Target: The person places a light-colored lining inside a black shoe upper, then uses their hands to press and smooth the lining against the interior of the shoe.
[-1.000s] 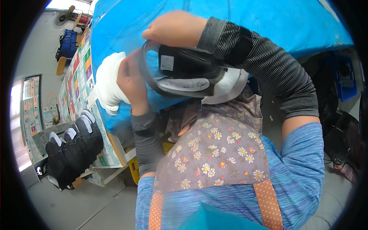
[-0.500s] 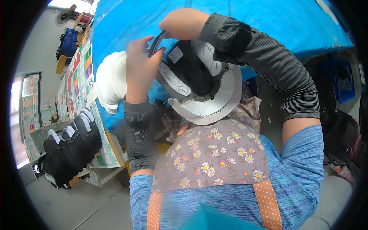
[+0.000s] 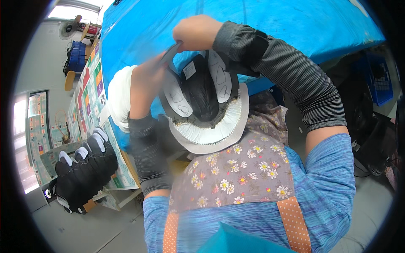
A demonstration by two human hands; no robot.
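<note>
A black and grey shoe upper (image 3: 201,90) hangs in front of me, its inside turned up. It has white padded pieces with drawn loops on both sides and a small white label. Around its near end runs a gathered white lining (image 3: 215,134) with a pale rim, resting against my apron. My right hand (image 3: 197,33) is closed on the grey far edge of the upper. My left hand (image 3: 147,82), partly blurred, grips the same edge lower on the left; its fingertips are smeared.
Blue sheeting covers the table (image 3: 261,25) beyond my hands. A white roll or cone (image 3: 120,99) stands just left of my left wrist. Several black shoe uppers (image 3: 86,170) with pale tongues hang at the lower left. At the right is a blue plastic crate (image 3: 376,78).
The shoe upper has shifted left and slightly toward me. My left hand has moved left and down, and my right hand slightly left and down, both still at its far edge.
</note>
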